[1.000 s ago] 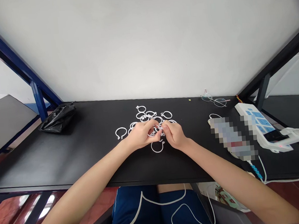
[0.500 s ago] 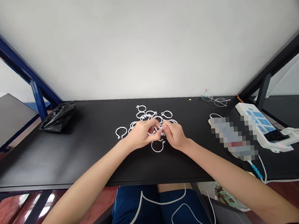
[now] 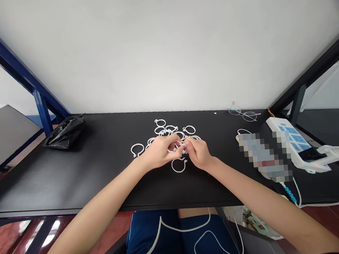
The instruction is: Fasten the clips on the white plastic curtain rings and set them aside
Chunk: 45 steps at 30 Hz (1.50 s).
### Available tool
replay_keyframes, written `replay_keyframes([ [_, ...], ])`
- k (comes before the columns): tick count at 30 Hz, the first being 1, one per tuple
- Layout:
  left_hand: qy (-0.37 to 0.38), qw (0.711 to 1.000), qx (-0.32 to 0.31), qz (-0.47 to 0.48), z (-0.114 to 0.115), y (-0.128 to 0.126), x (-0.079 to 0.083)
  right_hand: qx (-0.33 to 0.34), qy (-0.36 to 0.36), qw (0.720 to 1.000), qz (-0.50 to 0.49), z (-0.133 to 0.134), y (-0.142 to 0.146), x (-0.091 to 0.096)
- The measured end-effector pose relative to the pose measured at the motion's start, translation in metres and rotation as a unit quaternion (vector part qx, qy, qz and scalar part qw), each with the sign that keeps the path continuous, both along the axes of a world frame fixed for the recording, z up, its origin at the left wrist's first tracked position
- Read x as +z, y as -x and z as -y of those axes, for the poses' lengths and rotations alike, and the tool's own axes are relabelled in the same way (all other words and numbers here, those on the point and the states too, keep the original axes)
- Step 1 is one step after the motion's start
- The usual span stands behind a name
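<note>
Ring [image 3: 182, 144] held, fastening hidden

Left hand [image 3: 160, 150] and right hand [image 3: 197, 151], fingers curled close, pinch it over the pile [image 3: 170, 131]. Left ring [image 3: 137, 145] and near ring [image 3: 179, 171] beside the pile gape; far rings [image 3: 189, 133] look closed: seemingly partway.

At least ten white rings [image 3: 178, 171], one left hand [image 3: 159, 151] and one right hand [image 3: 198, 151] at one black desk [image 3: 80, 162].
Also counted: one black bag [image 3: 65, 134], one pair of glasses [image 3: 241, 114], one power strip [image 3: 292, 138]. Overlap hides the rings' exact total.
</note>
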<state>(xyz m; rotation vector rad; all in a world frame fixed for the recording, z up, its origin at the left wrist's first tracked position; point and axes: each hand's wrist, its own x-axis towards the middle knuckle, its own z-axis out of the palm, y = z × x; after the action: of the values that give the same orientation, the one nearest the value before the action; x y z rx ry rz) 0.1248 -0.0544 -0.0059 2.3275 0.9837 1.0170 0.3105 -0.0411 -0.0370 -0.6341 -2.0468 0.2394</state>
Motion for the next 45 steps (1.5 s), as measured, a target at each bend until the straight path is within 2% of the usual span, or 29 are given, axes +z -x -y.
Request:
replay_keyframes([
  [13,0.01,1.0,0.002,0.004,-0.0007,-0.0009,-0.0002,-0.002,-0.009,1.0,0.001,0.0007,0.0005,0.0009],
  [35,0.061,0.998,-0.033,0.005,0.0005,0.0021,0.0061,-0.008,-0.007,1.0,0.007,-0.0016,-0.0023,0.0008],
  [45,0.108,0.988,-0.024,0.109,0.0007,-0.0018,0.0087,0.006,0.018,1.0,-0.001,0.0,-0.0027,0.0056],
])
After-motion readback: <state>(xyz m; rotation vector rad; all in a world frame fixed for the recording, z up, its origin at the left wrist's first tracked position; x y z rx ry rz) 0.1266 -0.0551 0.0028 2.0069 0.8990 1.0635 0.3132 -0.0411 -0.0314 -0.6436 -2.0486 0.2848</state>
